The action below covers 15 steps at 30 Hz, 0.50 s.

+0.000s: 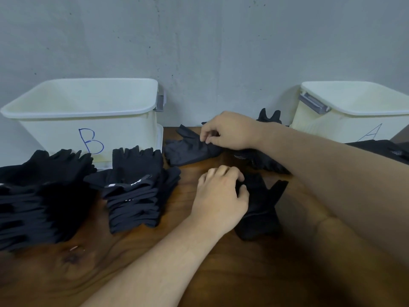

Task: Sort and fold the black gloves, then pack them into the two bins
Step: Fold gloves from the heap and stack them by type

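Observation:
My right hand [230,131] reaches across the table and pinches the edge of a dark grey glove [188,149] lying between the two bins. My left hand [221,193] has its fingers curled on a black glove [261,209] that lies flat near the middle of the table. Two stacks of black gloves stand at the left: a tall one [39,196] and a smaller one [135,189]. A white bin marked B [88,111] stands at the back left. Another white bin marked A [354,116] stands at the back right.
More loose black gloves [270,116] lie behind my right arm beside bin A, and dark fabric [380,149] lies in front of that bin. The wooden table [132,262] shows bare wood in front. A grey wall rises behind the bins.

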Tool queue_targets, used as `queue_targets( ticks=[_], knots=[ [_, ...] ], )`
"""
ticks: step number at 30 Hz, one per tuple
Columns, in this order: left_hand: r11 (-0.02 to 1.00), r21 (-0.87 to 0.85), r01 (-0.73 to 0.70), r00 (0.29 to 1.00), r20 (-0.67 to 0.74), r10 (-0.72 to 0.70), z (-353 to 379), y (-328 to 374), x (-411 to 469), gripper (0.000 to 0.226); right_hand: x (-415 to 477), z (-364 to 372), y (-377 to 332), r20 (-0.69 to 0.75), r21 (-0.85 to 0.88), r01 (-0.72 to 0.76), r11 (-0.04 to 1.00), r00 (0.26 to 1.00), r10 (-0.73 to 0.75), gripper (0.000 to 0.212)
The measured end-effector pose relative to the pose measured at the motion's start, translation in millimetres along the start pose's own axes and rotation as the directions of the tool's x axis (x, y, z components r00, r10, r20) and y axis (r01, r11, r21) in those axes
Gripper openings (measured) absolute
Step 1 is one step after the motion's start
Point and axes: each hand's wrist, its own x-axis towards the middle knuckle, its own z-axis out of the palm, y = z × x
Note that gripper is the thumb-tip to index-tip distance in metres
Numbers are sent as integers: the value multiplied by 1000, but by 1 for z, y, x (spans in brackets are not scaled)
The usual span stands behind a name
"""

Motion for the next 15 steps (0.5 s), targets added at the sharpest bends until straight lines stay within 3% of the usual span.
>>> queue_targets(
  ticks=[3, 6, 9, 12, 15],
  knots=[
    [1000, -3, 1, 1000, 5, -1, 0, 1, -1, 22, -3, -13, 7, -46, -35, -52, 998, 998, 50, 27],
    [1000, 4, -3, 1000, 2, 3, -1, 2, -1, 22, -2, -21, 29, -165, -42, -223, 974, 963, 213, 40],
    [1000, 13, 2, 1000, 5, -2, 0, 2, -1, 22, -3, -21, 52, -31, -29, -421, 907, 907, 420, 59],
    [1000, 13, 3, 1000, 10, -3, 0, 1, -1, 21, -10, -10, 62, 166, -11, -488, 873, 860, 483, 82],
    [1000, 11, 1, 1000, 13, -1, 0, 1, -1, 20, -15, 2, 72, 153, 24, -440, 898, 889, 432, 63]
  ],
)
